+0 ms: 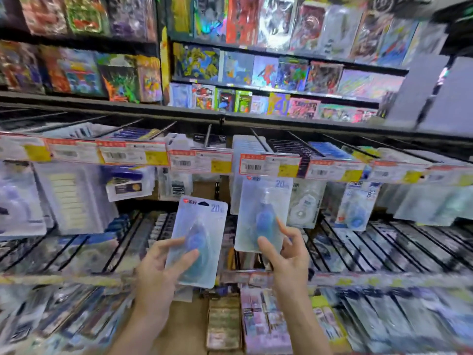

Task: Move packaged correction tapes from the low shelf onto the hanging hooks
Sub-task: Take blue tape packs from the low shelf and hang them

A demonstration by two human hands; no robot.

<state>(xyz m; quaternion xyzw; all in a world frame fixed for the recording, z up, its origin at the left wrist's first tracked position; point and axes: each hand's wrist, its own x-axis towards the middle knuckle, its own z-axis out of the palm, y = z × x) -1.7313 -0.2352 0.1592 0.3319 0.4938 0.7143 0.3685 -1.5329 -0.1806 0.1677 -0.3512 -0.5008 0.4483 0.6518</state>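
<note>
L hand (pixel 163 262) grips a correction tape pack (pixel 198 239) upright, thumb over the front. R hand (pixel 286 254) pinches a 2nd pack (pixel 263 213) by its bottom edge, long axis vertical, top at 12 o'clock just under the price tag strip (pixel 268 165); R pack is nearer the hook, judging by this.

Left clear blister pack with blue correction tape (pixel 198 242): "20" in blue, top right corner; a red logo at top left, too blurred to read.
Right clear blister pack with blue correction tape (pixel 265 213): "20" in blue, top right corner.
Further hanging blue-tape pack (pixel 357 206): "8".
White-and-yellow shelf price tags (pixel 268 166): barcodes only, print unreadable.
</note>
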